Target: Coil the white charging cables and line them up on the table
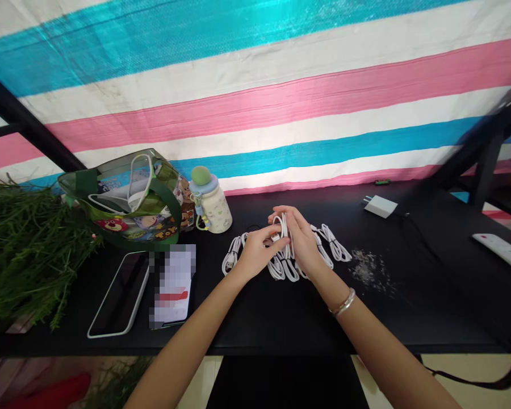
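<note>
Bare forearms [187, 346] end with left hand [259, 254] and right hand [300, 241] clamping coiled white cable [282, 228].

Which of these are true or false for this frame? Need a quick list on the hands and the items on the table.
1. The left hand and right hand both hold a bundle of white USB cables. True.
2. A silver bangle is on the left wrist. False: it is on the right wrist.
3. A cream bottle stands upright beside a clear green tote bag. True.
4. A smartphone lies on top of the tote bag. False: it lies on the black table, in front of the bag.
5. A white power adapter lies to the right of the hands. True.
</note>
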Demonstrator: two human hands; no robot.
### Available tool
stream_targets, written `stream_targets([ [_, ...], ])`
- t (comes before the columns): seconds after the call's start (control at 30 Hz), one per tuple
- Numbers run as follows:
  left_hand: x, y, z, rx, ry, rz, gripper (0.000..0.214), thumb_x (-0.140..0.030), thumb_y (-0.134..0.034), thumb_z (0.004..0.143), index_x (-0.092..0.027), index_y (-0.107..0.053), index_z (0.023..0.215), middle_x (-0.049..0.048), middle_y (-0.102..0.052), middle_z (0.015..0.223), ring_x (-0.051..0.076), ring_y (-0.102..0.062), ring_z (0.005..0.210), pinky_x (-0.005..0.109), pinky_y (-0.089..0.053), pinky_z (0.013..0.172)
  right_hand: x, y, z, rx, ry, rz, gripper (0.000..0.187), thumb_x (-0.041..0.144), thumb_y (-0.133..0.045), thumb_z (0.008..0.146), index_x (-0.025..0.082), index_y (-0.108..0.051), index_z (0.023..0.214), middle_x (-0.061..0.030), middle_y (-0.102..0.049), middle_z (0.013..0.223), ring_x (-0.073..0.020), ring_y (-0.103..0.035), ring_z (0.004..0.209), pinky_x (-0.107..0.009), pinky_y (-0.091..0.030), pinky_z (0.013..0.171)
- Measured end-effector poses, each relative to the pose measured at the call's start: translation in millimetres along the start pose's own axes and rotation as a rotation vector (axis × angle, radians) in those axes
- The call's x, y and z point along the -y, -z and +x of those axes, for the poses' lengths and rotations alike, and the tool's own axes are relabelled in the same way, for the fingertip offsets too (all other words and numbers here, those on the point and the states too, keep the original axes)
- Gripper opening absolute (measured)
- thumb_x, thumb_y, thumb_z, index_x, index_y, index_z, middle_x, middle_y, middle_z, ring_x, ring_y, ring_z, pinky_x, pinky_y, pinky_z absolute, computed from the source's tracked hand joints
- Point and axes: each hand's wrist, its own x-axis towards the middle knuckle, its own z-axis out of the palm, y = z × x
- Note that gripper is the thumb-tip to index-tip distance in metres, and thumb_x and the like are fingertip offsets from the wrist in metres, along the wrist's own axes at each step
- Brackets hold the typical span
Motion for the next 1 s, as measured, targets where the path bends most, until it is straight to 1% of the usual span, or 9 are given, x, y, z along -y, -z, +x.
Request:
stream_targets([
  [0.1,0.8,0.4,0.4,0.003,-0.015,-0.025,0.018,-0.031,-0.060,0.075,-0.016,-0.059,0.066,-0.0002,-0.060,0.069,0.013,-0.054,0.067,0.023,-0.046,0.064,-1.5,0.2,0.7,-0.002,0.018,-0.022,0.041,0.064,-0.060,0.074,0.025,-0.065,0.086,-0.0021,-0.069,0.085,-0.0169,-0.064,0.085,-0.032,-0.053,0.079],
  [0.17,1.1,0.9,0.9,0.009,-0.019,-0.031,0.023,-0.036,-0.062,0.075,-0.016,-0.058,0.064,-0.0008,-0.058,0.065,0.014,-0.055,0.067,0.024,-0.046,0.066,-1.5,0.6,1.1,0.007,0.011,-0.029,0.042,0.065,-0.061,0.072,0.025,-0.065,0.086,-0.0026,-0.070,0.087,-0.0173,-0.065,0.086,-0.033,-0.053,0.079],
  [0.27,1.3,1.6,1.9,0.017,-0.008,-0.045,0.026,-0.041,-0.065,0.073,-0.015,-0.063,0.067,-0.0003,-0.059,0.065,0.015,-0.056,0.068,0.025,-0.047,0.068,-1.0,2.1,1.8,0.030,-0.012,-0.032,0.044,0.066,-0.060,0.072,0.025,-0.065,0.088,-0.0031,-0.071,0.088,-0.0175,-0.065,0.085,-0.033,-0.053,0.077],
  [0.33,1.6,2.1,2.5,0.028,0.007,-0.068,0.028,-0.042,-0.066,0.073,-0.014,-0.066,0.073,0.0002,-0.060,0.067,0.014,-0.056,0.067,0.025,-0.048,0.067,-1.2,3.3,2.4,0.042,-0.006,-0.044,0.044,0.065,-0.059,0.074,0.025,-0.065,0.090,-0.0038,-0.072,0.090,-0.0179,-0.065,0.086,-0.034,-0.053,0.078],
  [0.47,2.3,2.5,3.0,0.036,0.046,-0.083,0.030,-0.042,-0.065,0.074,-0.013,-0.069,0.081,-0.0008,-0.059,0.066,0.011,-0.050,0.059,0.023,-0.045,0.060,-2.3,4.4,3.0,0.055,0.023,-0.075,0.044,0.064,-0.056,0.077,0.024,-0.065,0.093,-0.0048,-0.072,0.093,-0.0185,-0.065,0.087,-0.036,-0.052,0.081],
  [0.6,1.8,1.7,2.3,0.015,0.095,-0.078,0.027,-0.039,-0.066,0.075,-0.014,-0.070,0.083,-0.0016,-0.058,0.065,0.010,-0.047,0.057,0.022,-0.043,0.058,-2.0,2.7,1.3,0.036,0.049,-0.100,0.047,0.067,-0.054,0.077,0.025,-0.065,0.094,-0.0044,-0.071,0.093,-0.0182,-0.066,0.085,-0.035,-0.053,0.080],
  [0.67,0.8,1.0,1.8,0.024,0.136,-0.117,0.027,-0.039,-0.066,0.075,-0.014,-0.070,0.085,-0.0014,-0.059,0.067,0.010,-0.050,0.060,0.022,-0.045,0.060,-1.5,1.7,0.2,0.034,0.068,-0.119,0.046,0.067,-0.054,0.077,0.025,-0.065,0.093,-0.0045,-0.071,0.092,-0.0183,-0.066,0.084,-0.035,-0.053,0.077],
  [0.83,-3.2,1.2,1.0,0.069,0.218,-0.212,0.029,-0.039,-0.069,0.074,-0.014,-0.068,0.089,0.0023,-0.066,0.082,0.013,-0.058,0.071,0.022,-0.050,0.063,-1.2,1.3,-0.9,0.043,0.075,-0.156,0.045,0.065,-0.054,0.078,0.024,-0.064,0.092,-0.0053,-0.071,0.092,-0.0185,-0.066,0.083,-0.034,-0.054,0.073],
  [1.0,-5.6,2.0,0.9,0.078,0.246,-0.214,0.029,-0.039,-0.071,0.073,-0.014,-0.068,0.088,0.0024,-0.067,0.082,0.013,-0.060,0.072,0.022,-0.050,0.063,0.2,1.7,-1.4,0.067,0.054,-0.158,0.047,0.066,-0.055,0.076,0.025,-0.066,0.095,-0.0052,-0.071,0.093,-0.0188,-0.067,0.084,-0.034,-0.054,0.073],
])
